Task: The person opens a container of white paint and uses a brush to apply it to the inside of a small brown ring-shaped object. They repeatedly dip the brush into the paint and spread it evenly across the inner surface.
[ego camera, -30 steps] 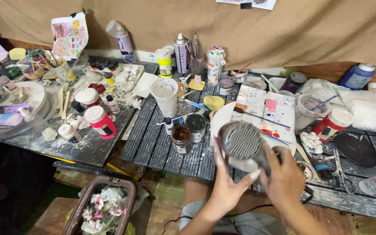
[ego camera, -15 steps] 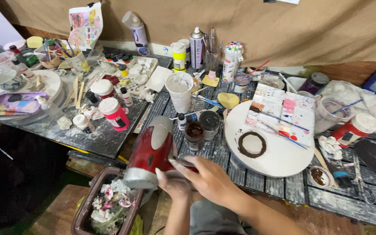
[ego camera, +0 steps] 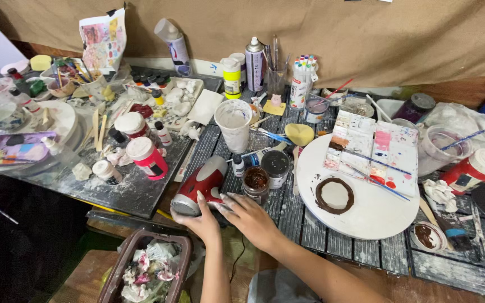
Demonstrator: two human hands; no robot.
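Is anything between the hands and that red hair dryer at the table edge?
Nothing visible: the left hand and right hand both already touch the red hair dryer lying on the table, with an open paint jar beside it.

Two bare forearms, no sleeves, left hand [ego camera: 200,221], right hand [ego camera: 249,217], long pale fingernails, no rings
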